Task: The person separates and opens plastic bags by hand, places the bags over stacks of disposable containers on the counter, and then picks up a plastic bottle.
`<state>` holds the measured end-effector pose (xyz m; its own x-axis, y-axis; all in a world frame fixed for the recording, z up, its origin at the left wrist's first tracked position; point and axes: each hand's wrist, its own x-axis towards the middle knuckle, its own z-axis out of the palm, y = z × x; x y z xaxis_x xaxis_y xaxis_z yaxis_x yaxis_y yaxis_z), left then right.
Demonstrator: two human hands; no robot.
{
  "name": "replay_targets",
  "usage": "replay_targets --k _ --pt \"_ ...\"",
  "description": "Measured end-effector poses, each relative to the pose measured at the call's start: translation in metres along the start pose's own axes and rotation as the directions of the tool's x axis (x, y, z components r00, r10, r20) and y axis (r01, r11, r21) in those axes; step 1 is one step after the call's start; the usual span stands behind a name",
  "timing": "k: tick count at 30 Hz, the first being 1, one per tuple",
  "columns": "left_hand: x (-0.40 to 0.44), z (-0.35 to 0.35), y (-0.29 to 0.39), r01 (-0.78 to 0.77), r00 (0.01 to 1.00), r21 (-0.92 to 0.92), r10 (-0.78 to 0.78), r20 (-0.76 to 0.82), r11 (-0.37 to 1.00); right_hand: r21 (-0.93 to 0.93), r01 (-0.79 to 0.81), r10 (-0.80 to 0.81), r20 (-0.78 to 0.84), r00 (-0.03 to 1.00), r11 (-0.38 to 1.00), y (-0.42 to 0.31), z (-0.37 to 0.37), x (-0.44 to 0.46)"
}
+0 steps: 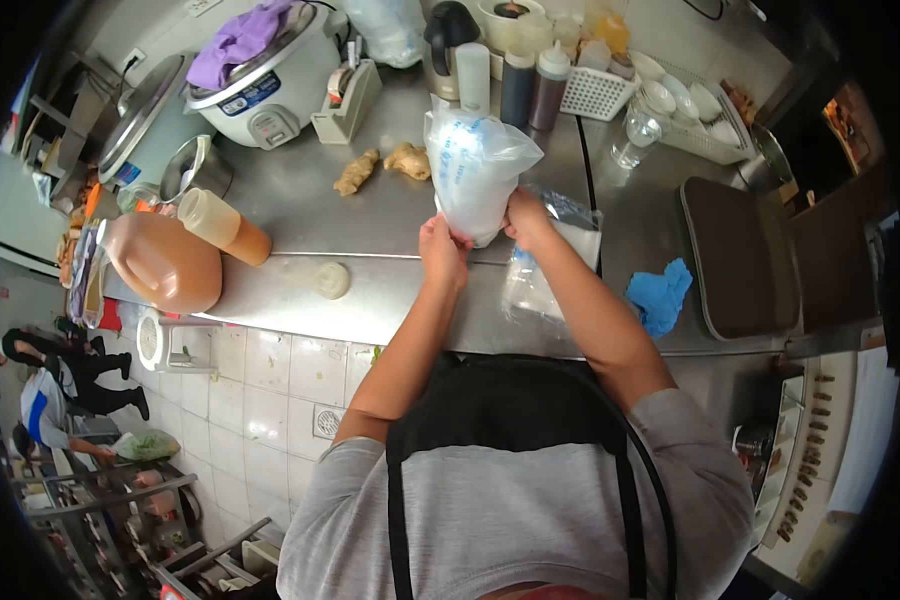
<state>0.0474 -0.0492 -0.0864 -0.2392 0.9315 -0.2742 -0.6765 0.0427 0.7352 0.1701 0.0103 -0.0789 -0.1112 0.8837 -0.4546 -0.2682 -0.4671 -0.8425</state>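
Left hand [444, 250] and right hand [526, 217] pinch the bag [478, 165] low on opposite sides, presumably to hold it steady over the counter [385, 222].

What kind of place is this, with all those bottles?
Probably a restaurant kitchen. The clues are a long steel counter, squeeze bottles of dark liquid and what looks like a big rice cooker.

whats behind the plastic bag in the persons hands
Past the plastic bag stand two dark-filled squeeze bottles. The bag covers the counter directly behind it, so anything there cannot be seen.
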Motion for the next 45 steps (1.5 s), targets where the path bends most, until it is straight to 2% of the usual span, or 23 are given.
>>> replay_targets --k 1,2,3,5,6,7,9,10,12,13,15,19,23,25,28,31,34,37,38,40,41,44,45 --pt "0.003 0.001 0.000 0.005 1.000 -0.019 -0.005 -0.004 1.000 -0.125 0.115 -0.115 0.006 0.993 0.986 -0.018 -0.002 -0.004" --pt "0.006 0.002 -0.001 0.013 1.000 -0.042 -0.013 -0.008 0.999 -0.207 0.293 -0.314 -0.076 0.946 0.933 -0.036 0.002 -0.005" --pt "0.008 0.002 -0.003 0.025 1.000 -0.064 -0.027 -0.016 0.998 -0.300 0.444 -0.499 -0.141 0.855 0.844 -0.055 0.007 -0.008" --pt "0.011 0.002 -0.008 -0.006 1.000 -0.094 0.004 -0.021 0.996 -0.392 0.748 -0.818 -0.018 0.576 0.535 -0.106 0.026 -0.033" --pt "0.011 0.002 -0.010 -0.019 1.000 -0.108 0.017 -0.024 0.994 -0.428 0.789 -0.863 0.042 0.503 0.440 -0.126 0.040 -0.046" --pt "0.012 0.003 -0.011 -0.011 1.000 -0.116 0.010 -0.006 0.993 -0.615 0.697 -0.814 0.150 0.561 0.368 -0.141 0.058 -0.063" --pt "0.014 0.005 -0.009 0.004 1.000 -0.127 -0.001 0.028 0.992 -0.881 0.473 -0.769 0.286 0.571 0.024 -0.137 0.099 -0.089" --pt "0.013 0.005 -0.008 0.016 1.000 -0.136 -0.015 0.007 0.991 -0.929 0.330 -0.730 0.342 0.591 -0.168 -0.132 0.109 -0.095" --pt "0.015 0.006 -0.004 0.035 0.999 -0.158 -0.040 -0.030 0.987 -0.917 0.284 -0.763 0.391 0.514 -0.278 -0.116 0.109 -0.073" --pt "0.021 0.002 0.003 0.157 0.987 -0.204 -0.152 0.043 0.966 -0.906 0.259 -0.776 0.421 0.470 -0.334 -0.110 0.110 -0.063" --pt "0.036 -0.013 0.021 0.392 0.916 -0.277 -0.345 0.205 0.877 -0.868 0.352 -0.802 0.472 0.366 -0.350 -0.111 0.108 -0.052" --pt "0.063 -0.026 0.040 0.469 0.840 -0.103 -0.407 0.358 0.877 -0.752 0.540 -0.783 0.570 0.247 -0.378 -0.110 0.099 -0.052" --pt "0.085 -0.033 0.037 0.514 0.821 -0.146 -0.435 0.369 0.845 -0.621 0.696 -0.759 0.629 0.169 -0.360 -0.115 0.091 -0.051" --pt "0.090 -0.030 0.041 0.538 0.800 -0.141 -0.450 0.398 0.831 -0.580 0.744 -0.736 0.652 0.181 -0.331 -0.116 0.088 -0.049" --pt "0.087 -0.007 0.051 0.523 0.846 -0.085 -0.504 0.175 0.848 -0.514 0.798 -0.693 0.699 0.176 -0.316 -0.117 0.090 -0.048" --pt "0.094 -0.011 0.046 0.410 0.899 0.103 -0.421 0.122 0.906 -0.449 0.851 -0.658 0.732 0.175 -0.273 -0.118 0.092 -0.043" --pt "0.082 -0.011 0.051 0.364 0.928 0.058 -0.367 0.062 0.930 -0.391 0.892 -0.658 0.737 0.157 -0.226 -0.120 0.094 -0.038" --pt "0.085 -0.023 0.030 0.224 0.969 -0.019 -0.221 0.107 0.974 -0.364 0.902 -0.664 0.737 0.126 -0.233 -0.122 0.095 -0.037" --pt "0.083 -0.025 0.023 0.185 0.981 -0.044 -0.182 0.071 0.982 -0.359 0.902 -0.666 0.737 0.115 -0.241 -0.121 0.096 -0.038" --pt "0.070 -0.022 0.019 0.100 0.995 -0.086 -0.101 -0.002 0.991 -0.471 0.839 -0.719 0.679 0.147 -0.272 -0.115 0.097 -0.040" --pt "0.062 -0.024 0.017 0.108 0.994 -0.083 -0.105 0.039 0.991 -0.527 0.802 -0.746 0.646 0.162 -0.283 -0.111 0.096 -0.041" --pt "0.046 -0.020 0.010 0.034 0.999 -0.121 -0.033 0.014 0.992 -0.705 0.635 -0.850 0.507 0.142 -0.315 -0.094 0.102 -0.055" --pt "0.047 -0.021 0.011 0.118 0.993 -0.150 -0.113 0.043 0.982 -0.711 0.639 -0.841 0.509 0.182 -0.293 -0.095 0.101 -0.056"
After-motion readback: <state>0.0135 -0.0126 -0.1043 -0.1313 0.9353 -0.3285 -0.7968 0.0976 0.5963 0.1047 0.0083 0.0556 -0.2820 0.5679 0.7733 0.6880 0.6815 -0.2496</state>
